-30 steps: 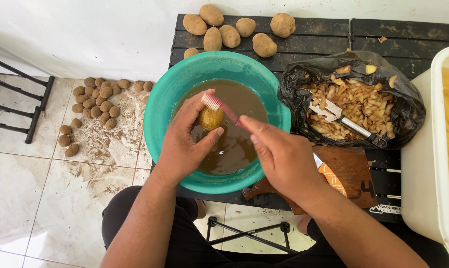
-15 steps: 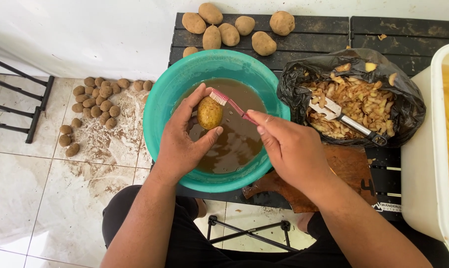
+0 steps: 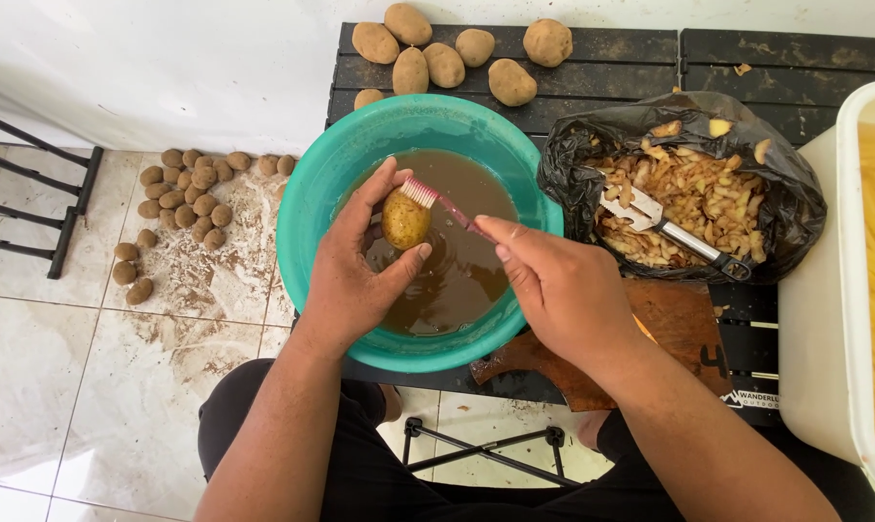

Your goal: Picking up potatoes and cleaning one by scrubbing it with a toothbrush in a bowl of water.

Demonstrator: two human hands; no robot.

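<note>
Toothbrush now atop potato

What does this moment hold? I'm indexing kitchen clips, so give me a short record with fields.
left hand: grips a wet potato above the basin
right hand: holds a small red-handled brush, bristles on the potato's top
basin: teal, filled with muddy brown water
table: dark slatted, seven unwashed potatoes at the far edge
bag: black, full of peelings, a peeler lying on them
floor: tiled, a heap of small potatoes in dirt
</note>
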